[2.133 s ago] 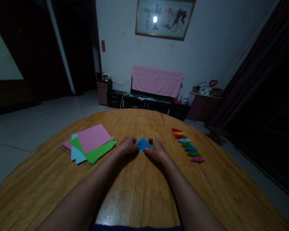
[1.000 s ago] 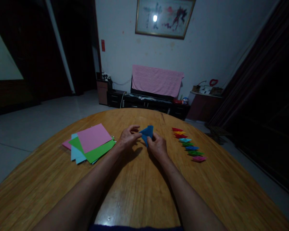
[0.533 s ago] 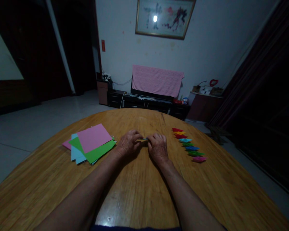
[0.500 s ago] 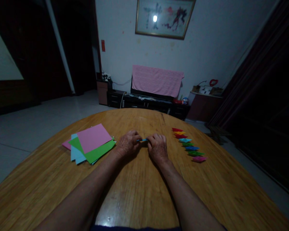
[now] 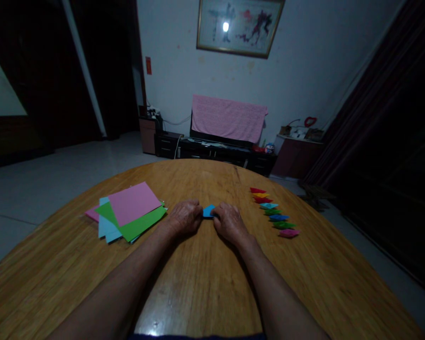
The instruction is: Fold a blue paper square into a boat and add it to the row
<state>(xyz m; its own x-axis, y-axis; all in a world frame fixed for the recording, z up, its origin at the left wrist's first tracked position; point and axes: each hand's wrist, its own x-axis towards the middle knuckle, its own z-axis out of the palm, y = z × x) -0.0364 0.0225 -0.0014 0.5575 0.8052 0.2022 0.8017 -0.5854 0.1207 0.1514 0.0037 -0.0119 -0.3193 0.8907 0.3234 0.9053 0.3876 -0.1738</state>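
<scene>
Between my hands, at the middle of the round wooden table point(image 5: 198, 264), is a small folded piece of blue paper point(image 5: 208, 211), its top coming to a low peak. My left hand point(image 5: 187, 216) has its curled fingers at the paper's left end. My right hand point(image 5: 230, 221) pinches the right end, thumb and fingers closed on it. Both hands hide parts of the paper's edges. To the right, several small folded paper boats point(image 5: 279, 218) in red, yellow, blue, green and pink stand in a slanting row.
Left of my hands lies a loose stack of coloured sheets, with a pink sheet point(image 5: 134, 203) over a green sheet point(image 5: 147, 224) and light blue ones. Beyond the table stands a low black cabinet point(image 5: 198, 151), and a pink cloth point(image 5: 228, 118) drapes a screen.
The blue paper showed as a thin strip before; now a wider, peaked face of it is visible. Both hands have turned and shifted slightly around it. The view has moved a little.
</scene>
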